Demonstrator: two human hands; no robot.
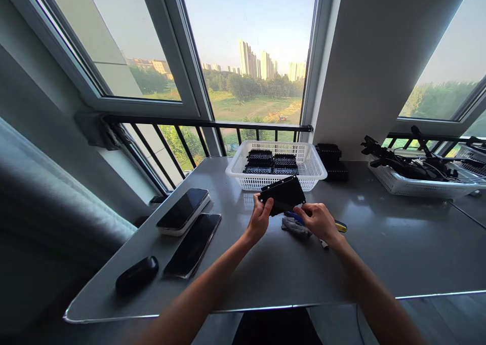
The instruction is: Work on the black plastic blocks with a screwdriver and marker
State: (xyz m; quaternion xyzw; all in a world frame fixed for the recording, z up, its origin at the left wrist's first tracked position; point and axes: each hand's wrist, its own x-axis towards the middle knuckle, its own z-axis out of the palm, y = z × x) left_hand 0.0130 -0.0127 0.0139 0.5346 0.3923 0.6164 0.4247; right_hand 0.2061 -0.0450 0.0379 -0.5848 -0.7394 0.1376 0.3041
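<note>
Between my hands, raised over the table, is a flat black rectangular plastic part (284,193) with small notches along its edges. My left hand (261,213) grips its left side, thumb on the near face. The fingers of my right hand (317,221) are closed at its lower right corner; whether they pinch anything besides the part is hidden. Below on the table lie a crumpled grey cloth (296,227) and a tool with a yellow-and-black handle end (340,226), partly covered by my right hand. Behind the part stands a white basket (235,170) with several similar black parts (271,162).
Black parts are stacked (332,162) right of the basket. Farther right, another white basket (413,185) holds black cabled items. At left lie two phone-like slabs, one on a white box (184,228), the other (193,246) nearer, and a black mouse-shaped object (136,275). Windows rise behind the table.
</note>
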